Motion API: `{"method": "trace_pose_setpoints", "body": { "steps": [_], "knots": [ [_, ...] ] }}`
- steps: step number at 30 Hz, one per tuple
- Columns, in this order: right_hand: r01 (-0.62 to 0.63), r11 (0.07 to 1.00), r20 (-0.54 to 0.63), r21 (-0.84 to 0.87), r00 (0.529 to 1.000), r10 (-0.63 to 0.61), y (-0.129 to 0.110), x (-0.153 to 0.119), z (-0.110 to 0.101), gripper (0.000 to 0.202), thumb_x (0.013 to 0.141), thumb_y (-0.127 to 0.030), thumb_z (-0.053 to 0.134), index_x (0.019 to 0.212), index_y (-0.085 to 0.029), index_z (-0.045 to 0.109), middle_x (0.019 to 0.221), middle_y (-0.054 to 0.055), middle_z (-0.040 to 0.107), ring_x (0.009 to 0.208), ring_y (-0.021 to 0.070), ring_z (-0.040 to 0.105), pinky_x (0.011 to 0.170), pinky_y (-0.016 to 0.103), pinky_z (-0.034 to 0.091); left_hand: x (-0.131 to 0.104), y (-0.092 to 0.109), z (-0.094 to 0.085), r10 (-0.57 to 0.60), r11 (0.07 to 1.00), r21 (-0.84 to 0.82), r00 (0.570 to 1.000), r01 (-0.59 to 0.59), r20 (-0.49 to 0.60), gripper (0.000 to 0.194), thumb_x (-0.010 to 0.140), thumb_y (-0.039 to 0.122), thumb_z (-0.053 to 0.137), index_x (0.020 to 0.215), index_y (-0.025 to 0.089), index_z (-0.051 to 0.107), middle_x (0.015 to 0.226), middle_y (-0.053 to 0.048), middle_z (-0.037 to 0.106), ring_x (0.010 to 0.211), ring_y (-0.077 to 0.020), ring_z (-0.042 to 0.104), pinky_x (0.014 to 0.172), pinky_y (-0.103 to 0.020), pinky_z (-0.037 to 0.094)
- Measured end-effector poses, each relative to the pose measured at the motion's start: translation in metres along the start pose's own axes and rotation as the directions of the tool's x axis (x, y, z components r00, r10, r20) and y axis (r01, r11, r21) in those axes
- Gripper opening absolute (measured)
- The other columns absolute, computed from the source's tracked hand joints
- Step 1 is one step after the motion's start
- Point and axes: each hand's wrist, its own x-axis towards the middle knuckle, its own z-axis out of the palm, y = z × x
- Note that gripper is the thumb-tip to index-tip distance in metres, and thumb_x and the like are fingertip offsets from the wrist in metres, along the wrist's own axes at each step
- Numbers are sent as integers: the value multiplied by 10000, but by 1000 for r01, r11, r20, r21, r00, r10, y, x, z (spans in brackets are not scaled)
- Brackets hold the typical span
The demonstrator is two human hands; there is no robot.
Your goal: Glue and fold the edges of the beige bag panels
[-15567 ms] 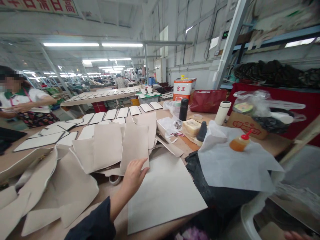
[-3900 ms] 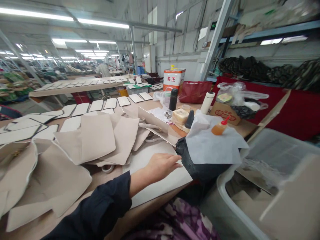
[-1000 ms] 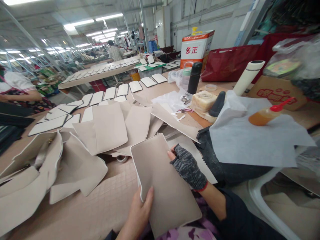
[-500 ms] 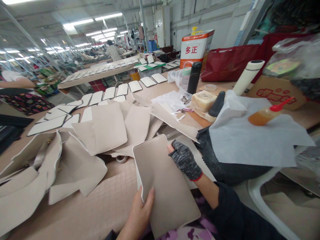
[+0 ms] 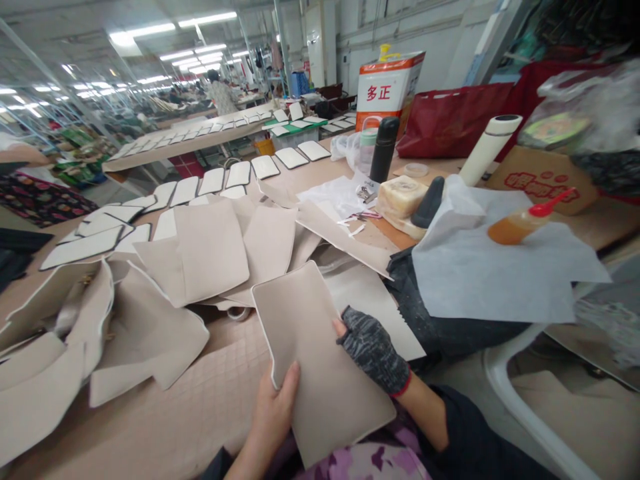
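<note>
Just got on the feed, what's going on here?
A person holds a beige panel: the left hand on its left edge, the gloved right hand on its right. More beige pieces lie on the table, with white panels in a row beyond. To the right, a red-tipped bottle lies on a white sheet.

On the white-and-orange can (image 5: 385, 93) ahead of you, you read "多正" in red characters, while the red lettering on the cardboard box (image 5: 545, 188) to your right is too unclear to read.
</note>
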Motion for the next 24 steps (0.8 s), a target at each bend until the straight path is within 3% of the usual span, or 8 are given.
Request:
{"method": "trace_pose_setpoints", "body": {
  "steps": [3,6,8,11,13,15,19,24],
  "knots": [
    [-124,961,96,246,990,104,-5,7,-13,411,884,-459,383,565,-213,465,535,8,531,508,137,480,532,264,411,0,-2,-3,-28,999,-23,1000,28,-6,423,629,412,715,945,137,661,988,-107,703,954,-301,632,879,-378,490],
    [-184,905,172,383,977,126,-8,4,-24,408,889,-484,346,658,-211,542,685,38,626,643,166,567,611,275,463,2,-4,-6,-66,994,-89,996,60,-61,431,639,404,717,973,140,649,1016,-105,696,978,-292,628,880,-355,494],
    [-184,924,195,335,973,123,-6,-8,-25,352,863,-487,403,801,-203,600,832,71,668,765,198,613,682,302,495,5,-6,-7,-63,992,-116,994,53,-87,436,644,396,720,989,141,643,1044,-105,688,1020,-290,610,902,-346,483],
    [-132,986,112,103,986,121,0,-28,-17,336,788,-457,537,929,-164,619,892,134,674,832,264,631,748,381,509,7,-10,-6,-36,995,-100,996,27,-85,458,661,405,708,1026,140,627,1064,-111,679,1050,-290,595,934,-356,462],
    [-75,997,60,-13,995,75,1,-35,-11,306,811,-423,497,857,-158,641,822,152,672,801,285,632,761,419,498,8,-10,-4,-18,996,-83,996,10,-87,484,666,419,702,1053,143,615,1067,-112,676,1053,-291,593,932,-361,464],
    [-49,999,66,-20,997,50,0,-35,-9,349,859,-402,397,721,-178,625,704,132,650,709,263,623,716,407,496,7,-9,-2,-18,997,-79,996,12,-85,499,658,430,703,1056,143,614,1057,-112,679,1033,-295,603,895,-358,487],
    [-191,957,81,219,981,178,-6,-24,-19,390,872,-456,389,595,-215,520,581,50,589,570,187,562,596,318,477,5,-3,-3,-91,990,-112,995,86,-42,488,645,426,710,1017,126,613,979,-121,700,923,-303,647,771,-353,540],
    [-376,790,281,484,922,267,-8,-22,-38,460,887,-501,328,754,-189,639,711,62,671,668,187,615,600,291,506,9,0,-9,-93,988,-130,989,78,-117,497,648,427,702,1032,132,591,978,-109,698,877,-280,658,724,-340,549]
  ]
}}
